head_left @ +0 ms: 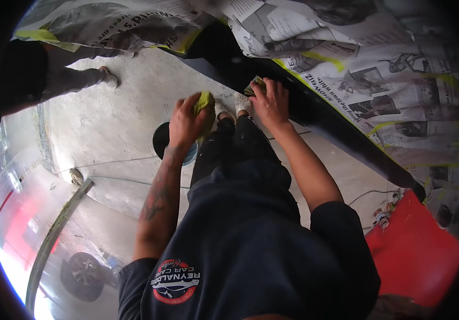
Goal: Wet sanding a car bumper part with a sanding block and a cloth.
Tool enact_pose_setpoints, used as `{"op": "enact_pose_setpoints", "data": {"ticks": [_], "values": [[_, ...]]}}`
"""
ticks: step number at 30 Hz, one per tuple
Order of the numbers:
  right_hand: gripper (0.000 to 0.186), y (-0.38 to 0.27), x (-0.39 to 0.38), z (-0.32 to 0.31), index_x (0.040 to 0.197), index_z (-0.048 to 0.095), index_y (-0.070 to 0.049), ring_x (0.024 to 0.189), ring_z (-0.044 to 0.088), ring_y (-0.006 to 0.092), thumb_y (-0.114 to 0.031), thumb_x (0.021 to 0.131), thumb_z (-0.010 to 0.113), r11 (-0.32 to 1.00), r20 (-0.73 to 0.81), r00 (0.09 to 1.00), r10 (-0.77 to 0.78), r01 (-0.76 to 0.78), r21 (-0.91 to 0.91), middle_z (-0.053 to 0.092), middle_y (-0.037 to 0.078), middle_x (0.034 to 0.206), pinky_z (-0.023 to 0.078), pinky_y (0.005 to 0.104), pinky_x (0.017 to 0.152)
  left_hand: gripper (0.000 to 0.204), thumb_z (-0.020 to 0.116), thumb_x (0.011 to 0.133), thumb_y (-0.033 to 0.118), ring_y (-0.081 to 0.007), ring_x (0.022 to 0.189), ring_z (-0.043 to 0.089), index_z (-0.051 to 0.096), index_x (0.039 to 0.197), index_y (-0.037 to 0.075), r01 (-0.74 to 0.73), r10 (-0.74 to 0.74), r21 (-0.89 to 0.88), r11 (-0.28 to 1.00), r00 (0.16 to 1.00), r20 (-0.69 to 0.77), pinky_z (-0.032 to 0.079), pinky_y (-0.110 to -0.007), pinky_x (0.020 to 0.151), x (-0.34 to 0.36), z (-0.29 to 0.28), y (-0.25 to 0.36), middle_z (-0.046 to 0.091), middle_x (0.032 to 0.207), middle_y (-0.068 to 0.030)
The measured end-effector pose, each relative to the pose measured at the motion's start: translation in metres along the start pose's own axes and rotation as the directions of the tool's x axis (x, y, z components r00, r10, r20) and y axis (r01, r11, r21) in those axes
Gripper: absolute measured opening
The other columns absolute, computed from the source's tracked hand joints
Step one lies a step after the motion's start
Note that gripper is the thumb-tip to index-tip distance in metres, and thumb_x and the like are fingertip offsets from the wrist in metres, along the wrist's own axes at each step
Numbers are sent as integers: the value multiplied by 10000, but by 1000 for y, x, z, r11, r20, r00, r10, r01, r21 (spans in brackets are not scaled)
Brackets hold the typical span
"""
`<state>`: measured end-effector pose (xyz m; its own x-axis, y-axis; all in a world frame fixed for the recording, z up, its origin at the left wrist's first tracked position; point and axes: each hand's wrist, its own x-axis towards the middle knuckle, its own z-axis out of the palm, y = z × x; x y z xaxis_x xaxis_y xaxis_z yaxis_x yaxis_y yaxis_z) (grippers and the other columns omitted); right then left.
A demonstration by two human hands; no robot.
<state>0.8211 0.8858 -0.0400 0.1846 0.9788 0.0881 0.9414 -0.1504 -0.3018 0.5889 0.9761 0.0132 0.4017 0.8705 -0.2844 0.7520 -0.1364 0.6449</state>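
In the head view, the left hand point(184, 121) is curled around a yellow-green cloth point(204, 102) above the concrete floor point(128, 101), while the right hand point(273, 104) pinches a small, partly hidden pad point(256, 84) at the edge of a black panel point(320, 116) bordered by taped newspaper point(379, 88).

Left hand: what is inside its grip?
The left hand holds a yellow-green cloth; some of it shows along the hand's right side. The part inside the grip is covered and cannot be seen.
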Motion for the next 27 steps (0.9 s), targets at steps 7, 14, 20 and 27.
{"op": "enact_pose_setpoints", "data": {"ticks": [7,14,20,27], "values": [[461,41,-16,-25,1158,583,-123,1108,504,339,-197,737,757,992,11,998,-66,64,105,492,117,1239,443,455,888,314,615,824,248,-367,961,575,618,1136,208,-186,264,362,913,947,-181,503,-443,752,89,55,55,538,1100,-137],[441,31,-4,-4,1102,576,-122,1061,516,334,-219,716,765,995,53,995,-86,84,46,517,105,1223,445,480,849,240,588,823,209,-371,899,573,636,1057,183,-275,324,506,818,946,-9,504,-463,716,73,52,42,558,983,-146],[348,-16,65,32,1034,610,-129,1053,515,333,-207,723,744,994,-172,979,-107,109,2,534,93,1107,447,478,828,201,610,858,304,-395,994,584,657,966,141,140,-196,533,834,979,50,501,-499,798,-27,-1,-56,559,1049,-176],[272,0,43,33,1025,610,-112,1056,526,360,-179,768,667,993,-105,987,-120,122,10,546,104,1170,449,502,850,333,618,822,371,-363,1053,595,672,1099,195,561,-728,592,578,683,64,493,-463,884,-141,-48,-124,566,1129,-178]]}}
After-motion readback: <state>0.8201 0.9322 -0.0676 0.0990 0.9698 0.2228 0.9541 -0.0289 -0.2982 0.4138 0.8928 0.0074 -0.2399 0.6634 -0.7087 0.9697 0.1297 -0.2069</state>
